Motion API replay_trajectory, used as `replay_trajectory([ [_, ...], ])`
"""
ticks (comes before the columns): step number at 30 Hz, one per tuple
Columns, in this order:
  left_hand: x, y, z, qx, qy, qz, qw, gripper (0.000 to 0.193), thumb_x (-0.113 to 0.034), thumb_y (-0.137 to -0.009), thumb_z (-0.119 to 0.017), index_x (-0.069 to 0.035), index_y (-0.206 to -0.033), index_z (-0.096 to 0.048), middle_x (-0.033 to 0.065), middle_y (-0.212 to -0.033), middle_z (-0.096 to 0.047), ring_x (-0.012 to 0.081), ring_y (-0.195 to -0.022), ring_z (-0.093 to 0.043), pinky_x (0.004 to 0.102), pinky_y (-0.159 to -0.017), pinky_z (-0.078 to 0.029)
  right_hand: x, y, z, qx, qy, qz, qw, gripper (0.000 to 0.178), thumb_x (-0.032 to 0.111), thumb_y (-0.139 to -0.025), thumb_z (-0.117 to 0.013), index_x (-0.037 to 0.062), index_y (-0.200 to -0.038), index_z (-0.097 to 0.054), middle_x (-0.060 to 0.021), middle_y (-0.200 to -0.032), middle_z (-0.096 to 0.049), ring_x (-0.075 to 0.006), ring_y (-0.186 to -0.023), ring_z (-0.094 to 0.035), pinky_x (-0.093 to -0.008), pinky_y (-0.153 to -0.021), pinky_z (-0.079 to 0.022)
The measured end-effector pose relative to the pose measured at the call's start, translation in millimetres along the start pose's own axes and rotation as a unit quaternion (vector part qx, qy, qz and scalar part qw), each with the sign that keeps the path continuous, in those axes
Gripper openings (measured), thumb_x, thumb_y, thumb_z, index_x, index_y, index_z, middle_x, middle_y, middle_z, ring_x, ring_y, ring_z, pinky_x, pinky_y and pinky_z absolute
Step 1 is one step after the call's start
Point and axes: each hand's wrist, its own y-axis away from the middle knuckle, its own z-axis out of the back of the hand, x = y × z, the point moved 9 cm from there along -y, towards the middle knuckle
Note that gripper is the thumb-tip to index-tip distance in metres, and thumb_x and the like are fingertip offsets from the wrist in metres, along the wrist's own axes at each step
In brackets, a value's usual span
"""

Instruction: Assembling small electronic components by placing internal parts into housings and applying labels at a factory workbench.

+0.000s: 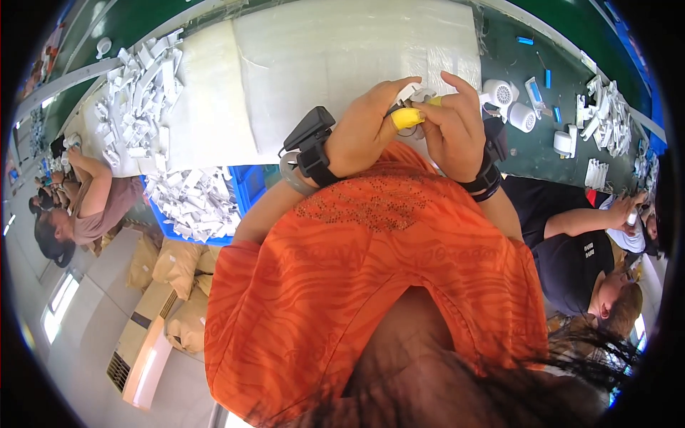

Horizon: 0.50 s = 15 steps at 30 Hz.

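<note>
In front of my chest, above the table's near edge, my left hand (pixel 360 132) and my right hand (pixel 457 128) meet around a small white plastic part (pixel 408 93). Its upper end shows between the fingers, with a greyish piece beside it; the rest is hidden. My left fingers are closed on it, and a yellow cover (pixel 408 118) wraps the thumb. The right thumb and some fingers pinch at the same part, while the index finger points up. Another bit of yellow covering shows on a right fingertip. Both wrists carry black strapped devices.
White plastic pieces lie heaped on the table's left (pixel 146 93) and fill a blue crate (pixel 246 189) below. Right of the pale sheet (pixel 321 64) are round white housings (pixel 523 116), blue-handled tools and another white heap (pixel 605 118). People work at both sides.
</note>
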Motion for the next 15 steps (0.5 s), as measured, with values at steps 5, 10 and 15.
replay_trajectory([
  [5, -2.4, 3.1, 1.3, -0.012, -0.001, 0.001, 1.0, 0.043, 0.0, -0.086, -0.048, -0.005, -0.129, -0.05, 0.0208, -0.108, -0.059, 0.0369, -0.094, -0.059, 0.038, -0.082, -0.048, 7.4, -1.5, 1.6, -0.011, 0.022, -0.012, 1.0, 0.027, -0.004, -0.069, -0.071, 0.0056, -0.093, -0.065, -0.0065, -0.078, -0.054, -0.029, -0.082, -0.057, -0.0462, -0.096, -0.046],
  [10, 0.7, 5.4, 1.3, -0.04, 0.007, -0.017, 0.999, 0.03, -0.006, -0.092, -0.049, -0.003, -0.121, -0.057, 0.01, -0.088, -0.059, 0.0213, -0.076, -0.055, 0.0296, -0.068, -0.046, 6.7, 0.9, 1.1, -0.032, 0.014, -0.014, 0.999, 0.025, -0.005, -0.069, -0.071, 0.0056, -0.091, -0.065, -0.0066, -0.077, -0.053, -0.0266, -0.077, -0.057, -0.0475, -0.097, -0.046],
  [15, -13.2, 0.1, 6.2, -0.058, -0.01, -0.052, 0.997, 0.025, -0.014, -0.098, -0.049, -0.002, -0.117, -0.06, 0.0012, -0.072, -0.057, 0.0071, -0.064, -0.049, 0.022, -0.058, -0.042, 6.1, 0.8, 3.5, -0.052, 0.015, -0.018, 0.998, 0.024, -0.005, -0.069, -0.07, 0.0051, -0.09, -0.064, -0.0065, -0.074, -0.051, -0.0243, -0.071, -0.055, -0.0482, -0.097, -0.047],
])
